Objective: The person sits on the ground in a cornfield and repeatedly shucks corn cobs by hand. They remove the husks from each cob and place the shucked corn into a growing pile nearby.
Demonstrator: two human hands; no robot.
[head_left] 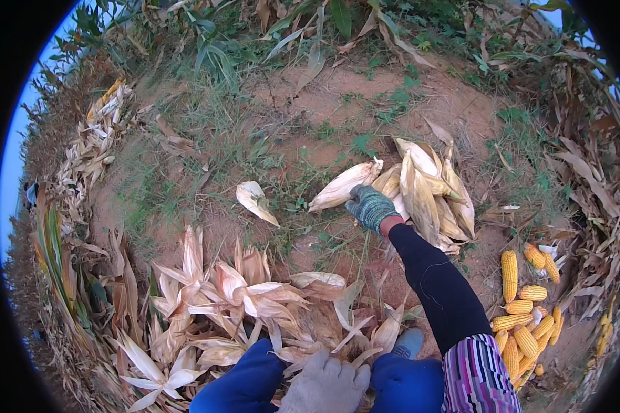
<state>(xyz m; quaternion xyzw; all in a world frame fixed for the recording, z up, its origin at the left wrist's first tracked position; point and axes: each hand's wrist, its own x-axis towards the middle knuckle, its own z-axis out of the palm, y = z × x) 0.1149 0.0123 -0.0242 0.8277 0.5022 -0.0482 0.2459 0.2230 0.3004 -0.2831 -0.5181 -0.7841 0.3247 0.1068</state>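
Note:
My right hand, in a green knitted glove, reaches forward to the lower right side of a corn ear in its dry husk. Its fingertips meet the husk, but whether they close around the ear is hidden. Just right of the glove lies a pile of unhusked corn ears. My left hand, in a grey glove, is low between my knees, its fingers bent and its palm side hidden. Loose pale corn husks lie in a heap before my legs.
Husked yellow corn ears lie on the soil at right. A single piece of husk rests on the grass left of centre. Standing corn plants line the far side, and a long row of husks runs along the left.

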